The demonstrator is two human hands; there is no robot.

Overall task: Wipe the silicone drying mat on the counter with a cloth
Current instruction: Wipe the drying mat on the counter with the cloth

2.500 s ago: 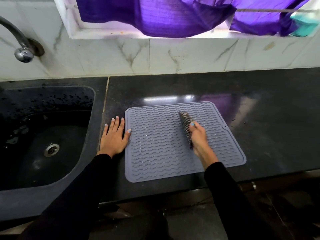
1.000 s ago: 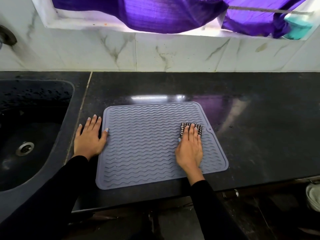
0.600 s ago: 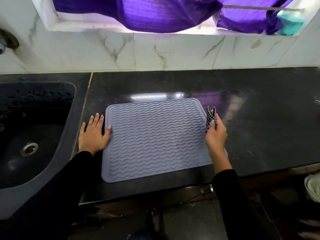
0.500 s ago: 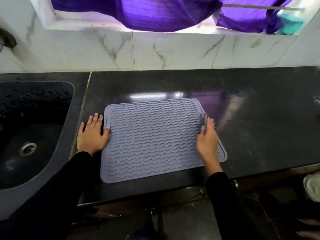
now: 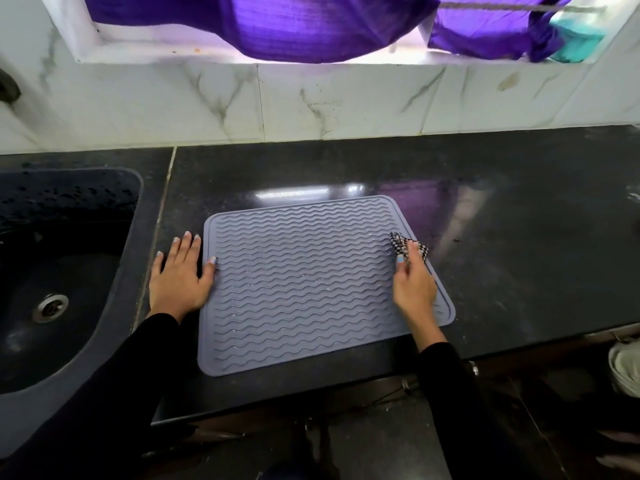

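A grey silicone drying mat [image 5: 304, 285] with wavy ridges lies flat on the black counter [image 5: 519, 209]. My left hand [image 5: 180, 278] rests flat on the counter at the mat's left edge, fingers apart, thumb tip touching the mat. My right hand [image 5: 414, 285] is over the mat's right side and holds a small black-and-white checked cloth [image 5: 403, 245] at its fingertips. The cloth touches the mat near its right edge, toward the far corner.
A dark sink [image 5: 55, 271] with a metal drain [image 5: 52, 306] lies to the left. A white marble backsplash [image 5: 311, 98] runs behind the counter, with purple fabric [image 5: 311, 26] hanging above. The counter's front edge is just below the mat.
My right hand lifted the cloth on edge at the mat's right border, then brought it back down onto the mat's right side. The left hand stayed put.
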